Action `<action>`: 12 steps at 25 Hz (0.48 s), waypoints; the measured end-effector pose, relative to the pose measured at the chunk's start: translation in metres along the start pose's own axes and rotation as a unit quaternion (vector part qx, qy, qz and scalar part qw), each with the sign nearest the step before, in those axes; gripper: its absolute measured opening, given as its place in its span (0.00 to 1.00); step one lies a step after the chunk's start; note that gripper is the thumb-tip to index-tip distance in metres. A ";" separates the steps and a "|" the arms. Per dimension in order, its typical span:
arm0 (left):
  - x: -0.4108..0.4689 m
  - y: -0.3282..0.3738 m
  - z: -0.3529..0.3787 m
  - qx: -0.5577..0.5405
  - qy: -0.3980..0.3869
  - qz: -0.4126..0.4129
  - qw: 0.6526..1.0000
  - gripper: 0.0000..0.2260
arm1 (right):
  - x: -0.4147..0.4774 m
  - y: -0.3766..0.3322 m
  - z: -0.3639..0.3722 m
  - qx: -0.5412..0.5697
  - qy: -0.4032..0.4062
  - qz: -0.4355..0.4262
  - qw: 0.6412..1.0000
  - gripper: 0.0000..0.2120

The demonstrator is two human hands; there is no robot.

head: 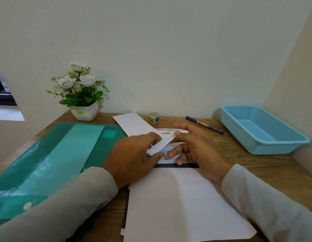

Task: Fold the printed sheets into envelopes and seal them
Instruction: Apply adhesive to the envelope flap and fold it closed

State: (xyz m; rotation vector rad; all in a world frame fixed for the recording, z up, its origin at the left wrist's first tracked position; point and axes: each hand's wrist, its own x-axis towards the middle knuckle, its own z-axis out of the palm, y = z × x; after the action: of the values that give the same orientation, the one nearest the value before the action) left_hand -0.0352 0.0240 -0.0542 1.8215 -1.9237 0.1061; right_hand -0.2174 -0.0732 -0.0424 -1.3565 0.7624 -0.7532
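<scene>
A: Where is the printed sheet (166, 147) sitting?
B: Lying mid-desk (239, 154), between both hands; left hand (134, 154) pinching its lifted flap (161, 144), thumb and forefinger; right hand (199, 151) nipping the flap's far tip, remaining fingers curling loosely; probably lining up a crease.
A: Sealing?
B: Not yet; tape roll (154, 117) waiting by the wall.

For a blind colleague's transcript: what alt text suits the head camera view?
Left hand and right hand hold a folded flap of a printed sheet on a wooden desk. Nearby: green folder at left, tape roll, pen, potted plant behind, blue basket at right.
</scene>
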 end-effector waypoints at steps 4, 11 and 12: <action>-0.002 -0.002 0.005 0.030 0.034 0.009 0.999 0.21 | -0.001 -0.003 -0.004 -0.018 -0.036 -0.010 0.999 0.16; -0.004 -0.005 0.010 0.058 0.014 0.046 0.997 0.18 | 0.013 -0.002 -0.036 -0.352 0.086 -0.174 0.916 0.14; -0.004 -0.004 0.010 0.057 0.009 0.047 0.997 0.18 | 0.015 -0.002 -0.043 -0.431 0.089 -0.173 0.881 0.15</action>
State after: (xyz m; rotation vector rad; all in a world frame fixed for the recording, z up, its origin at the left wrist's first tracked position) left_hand -0.0342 0.0236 -0.0658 1.7954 -2.0275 0.2665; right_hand -0.2444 -0.1093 -0.0436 -2.2986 1.0824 -0.8615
